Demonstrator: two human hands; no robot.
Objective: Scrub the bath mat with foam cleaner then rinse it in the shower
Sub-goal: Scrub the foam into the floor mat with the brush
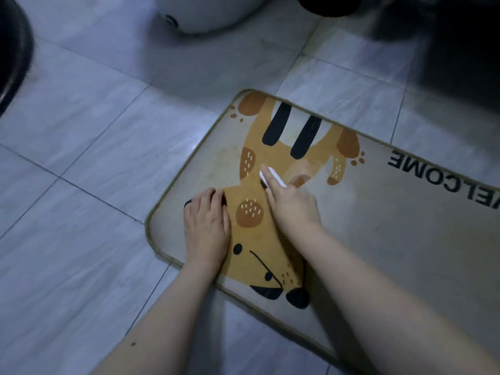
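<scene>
A beige bath mat with a brown dog picture and the word WELCOME lies flat on the tiled floor. My left hand presses flat on the mat near its left edge, fingers straight. My right hand grips a small white brush and holds it against the dog's body in the middle of the picture. The forefinger lies along the top of the brush; its bristles are hidden under the hand.
Pale grey floor tiles surround the mat. A white rounded base stands at the top centre. A dark round object is at the top left, and dark shapes fill the top right corner.
</scene>
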